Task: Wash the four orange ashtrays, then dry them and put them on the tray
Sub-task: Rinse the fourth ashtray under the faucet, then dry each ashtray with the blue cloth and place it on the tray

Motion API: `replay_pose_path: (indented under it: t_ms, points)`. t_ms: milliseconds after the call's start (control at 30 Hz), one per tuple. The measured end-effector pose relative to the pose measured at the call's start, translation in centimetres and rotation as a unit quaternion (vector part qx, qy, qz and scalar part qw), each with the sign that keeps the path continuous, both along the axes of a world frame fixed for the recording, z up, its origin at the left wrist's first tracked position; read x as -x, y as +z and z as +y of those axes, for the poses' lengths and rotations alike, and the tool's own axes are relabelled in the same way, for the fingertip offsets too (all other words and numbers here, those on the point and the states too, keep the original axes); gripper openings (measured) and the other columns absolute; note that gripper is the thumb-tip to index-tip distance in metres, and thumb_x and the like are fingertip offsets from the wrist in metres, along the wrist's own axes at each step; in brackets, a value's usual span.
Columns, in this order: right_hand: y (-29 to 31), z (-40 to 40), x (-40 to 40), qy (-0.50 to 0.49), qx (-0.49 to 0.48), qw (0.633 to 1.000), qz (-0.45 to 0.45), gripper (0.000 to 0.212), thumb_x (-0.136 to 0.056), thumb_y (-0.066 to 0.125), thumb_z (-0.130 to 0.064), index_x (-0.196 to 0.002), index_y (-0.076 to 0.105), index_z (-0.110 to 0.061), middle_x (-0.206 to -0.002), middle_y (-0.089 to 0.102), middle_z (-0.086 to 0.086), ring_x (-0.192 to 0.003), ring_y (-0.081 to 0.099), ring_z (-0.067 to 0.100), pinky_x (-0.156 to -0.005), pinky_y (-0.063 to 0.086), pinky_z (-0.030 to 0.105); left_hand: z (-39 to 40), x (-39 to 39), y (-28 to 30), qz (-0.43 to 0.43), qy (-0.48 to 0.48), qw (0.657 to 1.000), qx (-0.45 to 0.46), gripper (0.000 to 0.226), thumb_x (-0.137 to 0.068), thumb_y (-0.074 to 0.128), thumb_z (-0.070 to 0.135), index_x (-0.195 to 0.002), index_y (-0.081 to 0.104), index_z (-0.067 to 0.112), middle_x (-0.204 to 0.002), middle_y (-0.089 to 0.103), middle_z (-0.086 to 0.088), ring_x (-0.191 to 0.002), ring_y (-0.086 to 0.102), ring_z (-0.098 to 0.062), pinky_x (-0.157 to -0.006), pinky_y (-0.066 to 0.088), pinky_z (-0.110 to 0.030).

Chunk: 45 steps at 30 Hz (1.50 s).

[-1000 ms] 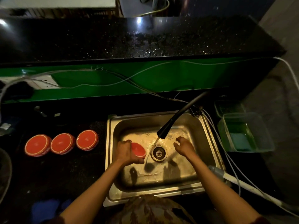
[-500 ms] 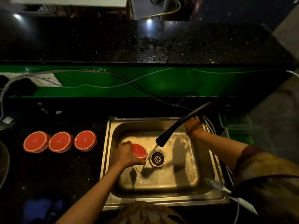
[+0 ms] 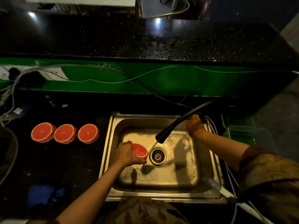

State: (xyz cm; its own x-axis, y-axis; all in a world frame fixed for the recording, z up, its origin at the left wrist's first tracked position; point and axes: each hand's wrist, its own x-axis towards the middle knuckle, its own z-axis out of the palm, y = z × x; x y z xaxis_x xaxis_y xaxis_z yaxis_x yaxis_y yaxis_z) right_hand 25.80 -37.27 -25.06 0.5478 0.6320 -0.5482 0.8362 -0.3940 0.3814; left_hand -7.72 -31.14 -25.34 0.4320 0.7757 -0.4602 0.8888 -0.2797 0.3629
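Little moved: left hand (image 3: 127, 153) still grips ashtray (image 3: 140, 150); right hand (image 3: 195, 126) seemingly clasps faucet base (image 3: 203, 116).

A blue cloth (image 3: 42, 196) lies on the dark counter (image 3: 68, 167), clear tubs (image 3: 241, 128) far right

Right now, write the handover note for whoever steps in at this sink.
Left hand: grip closed on one orange ashtray inside the sink, just left of the drain.
Right hand: at the base of the black faucet, at the sink's back right corner; whether it grips the tap cannot be seen.
Water runs from the spout onto the drain, not onto the ashtray.
Three orange ashtrays sit in a row on the dark counter left of the sink.
Done: nothing visibly finished.
Left: wash all four, dry them, put them on the tray. No tray is clearly in view.
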Motion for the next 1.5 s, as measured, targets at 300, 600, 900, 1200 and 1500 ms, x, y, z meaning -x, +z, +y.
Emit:
replay_pose_path:
  t_ms: [300, 600, 900, 1200, 1500]
  points:
    - [-4.0, -2.8, -0.2, -0.117, -0.150, 0.980, 0.063, 0.067, -0.097, 0.035, -0.034, -0.150, 0.012, 0.002, -0.155, 0.013, 0.030, -0.143, 0.017, 0.044, -0.115, 0.028, 0.045, -1.9, 2.0, 1.1, -0.010, 0.048, 0.999, -0.006, 0.117, -0.035, 0.074, 0.080, -0.129, 0.046, 0.017, -0.127, 0.054, -0.004, -0.113, 0.053, -0.023, -0.088, 0.049, -0.031]
    - [-5.6, -8.0, 14.1, -0.106, -0.033, 0.974, 0.198, 0.055, -0.090, 0.051, -0.037, -0.139, 0.041, -0.015, -0.160, 0.006, 0.020, -0.147, -0.007, 0.036, -0.117, 0.010, 0.050, -3.7, 7.4, 1.0, -0.009, 0.098, 0.995, 0.007, 0.113, -0.030, 0.074, 0.079, -0.125, 0.052, 0.022, -0.121, 0.062, -0.001, -0.110, 0.058, -0.022, -0.092, 0.050, -0.034]
    - [-5.8, -8.8, 21.5, -0.185, -0.211, 0.907, 0.313, 0.038, -0.089, 0.058, -0.026, -0.121, 0.061, -0.007, -0.124, 0.063, 0.019, -0.114, 0.058, 0.034, -0.087, 0.046, 0.033, -4.7, 9.5, -0.4, -0.037, 0.042, 0.996, 0.074, 0.115, -0.030, 0.075, 0.079, -0.126, 0.048, 0.023, -0.123, 0.059, 0.000, -0.113, 0.056, -0.022, -0.095, 0.049, -0.040]
    - [-3.9, -3.9, 30.4, -0.156, -0.284, 0.884, 0.338, 0.022, -0.092, 0.058, -0.015, -0.108, 0.070, -0.005, -0.112, 0.069, 0.017, -0.105, 0.062, 0.033, -0.083, 0.044, 0.033, 2.7, 24.5, -2.4, -0.087, 0.105, 0.991, -0.020, 0.112, -0.039, 0.075, 0.071, -0.133, 0.038, 0.023, -0.127, 0.050, 0.002, -0.119, 0.043, -0.024, -0.102, 0.036, -0.038]
    - [-2.0, 4.7, 45.7, -0.053, -0.217, 0.881, 0.416, 0.022, -0.091, 0.060, -0.019, -0.110, 0.070, -0.012, -0.107, 0.071, 0.005, -0.099, 0.065, 0.020, -0.082, 0.046, 0.027, 10.5, 34.1, -4.3, -0.085, 0.099, 0.991, -0.009, 0.122, -0.041, 0.089, 0.052, -0.141, 0.031, 0.014, -0.138, 0.044, -0.007, -0.123, 0.040, -0.030, -0.104, 0.034, -0.037]
